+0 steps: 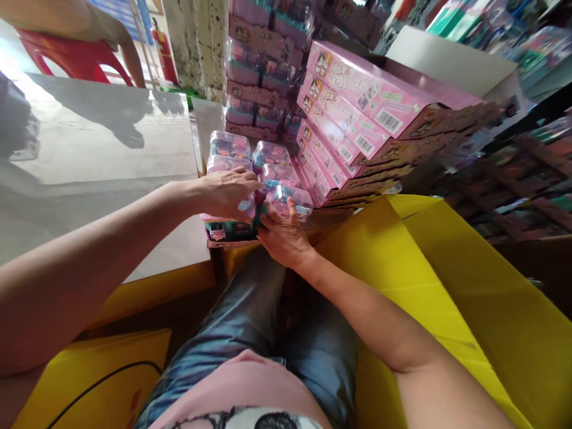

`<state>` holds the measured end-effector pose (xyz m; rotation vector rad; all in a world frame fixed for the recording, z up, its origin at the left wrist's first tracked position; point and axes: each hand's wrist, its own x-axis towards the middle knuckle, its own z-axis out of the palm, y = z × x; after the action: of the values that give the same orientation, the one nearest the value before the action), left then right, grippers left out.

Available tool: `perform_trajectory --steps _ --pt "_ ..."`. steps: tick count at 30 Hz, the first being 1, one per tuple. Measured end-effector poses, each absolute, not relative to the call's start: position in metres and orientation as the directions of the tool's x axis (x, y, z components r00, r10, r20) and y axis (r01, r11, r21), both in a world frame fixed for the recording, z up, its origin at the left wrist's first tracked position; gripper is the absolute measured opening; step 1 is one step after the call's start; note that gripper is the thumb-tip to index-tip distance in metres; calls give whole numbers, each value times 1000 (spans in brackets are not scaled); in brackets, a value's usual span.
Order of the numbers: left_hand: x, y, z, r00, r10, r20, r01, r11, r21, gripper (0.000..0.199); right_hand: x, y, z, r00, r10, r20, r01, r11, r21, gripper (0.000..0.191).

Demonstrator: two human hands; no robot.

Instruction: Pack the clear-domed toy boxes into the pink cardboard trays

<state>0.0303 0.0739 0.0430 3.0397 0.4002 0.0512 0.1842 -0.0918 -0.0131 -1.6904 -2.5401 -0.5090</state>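
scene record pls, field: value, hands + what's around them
left hand: rests on top of a clear plastic toy pack, fingers curled over it
right hand: grips another clear toy pack from below
grip state: both closed on packs
behind hands: more clear packs, stacked
right of packs: stack of pink boxes with barcodes
near side: yellow carton flaps
left: pale tabletop
far left: red chair

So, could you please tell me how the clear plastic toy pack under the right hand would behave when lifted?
The clear toy pack looks like a stiff moulded shell, so probably rigid and light. Its glossy surface may be slippery under the right hand. Packs stand stacked beside it, so a push could topple them.
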Motion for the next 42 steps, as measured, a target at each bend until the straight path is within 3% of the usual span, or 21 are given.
perform_trajectory --steps 6,10,12,14,17,20,22,27,32,38,42 --pt "37 62 50 960 280 -1 280 -958 69 64 183 -87 -17 -387 896 218 918 352 183 27" --pt "43 54 51 951 309 -3 309 -951 24 64 196 -98 -6 -442 858 260 895 442 63 29" --pt "43 54 49 951 309 5 309 -951 37 66 205 -106 4 -424 840 339 891 455 -13 33" --pt "42 56 47 952 305 15 304 -951 57 68 216 -110 13 -291 830 476 923 375 -90 36" --pt "41 59 45 951 307 25 305 -949 77 70 234 -103 16 -96 814 573 951 245 -189 64" --pt "39 59 44 953 300 45 296 -952 82 73 253 -85 14 -95 883 460 945 226 -237 94" --pt "39 58 45 954 297 47 293 -953 77 75 264 -75 15 -96 920 379 944 204 -258 100" --pt "37 58 45 956 290 49 287 -956 62 78 281 -58 32 -132 955 265 900 228 -372 77" --pt "35 61 43 957 276 88 271 -960 65 82 301 -45 45 -144 968 205 813 234 -533 75" --pt "34 57 43 939 328 105 319 -943 96 97 313 -63 62 100 946 307 559 202 -804 68" --pt "31 54 43 935 316 159 301 -947 113 99 305 -91 63 167 951 261 424 170 -890 67"
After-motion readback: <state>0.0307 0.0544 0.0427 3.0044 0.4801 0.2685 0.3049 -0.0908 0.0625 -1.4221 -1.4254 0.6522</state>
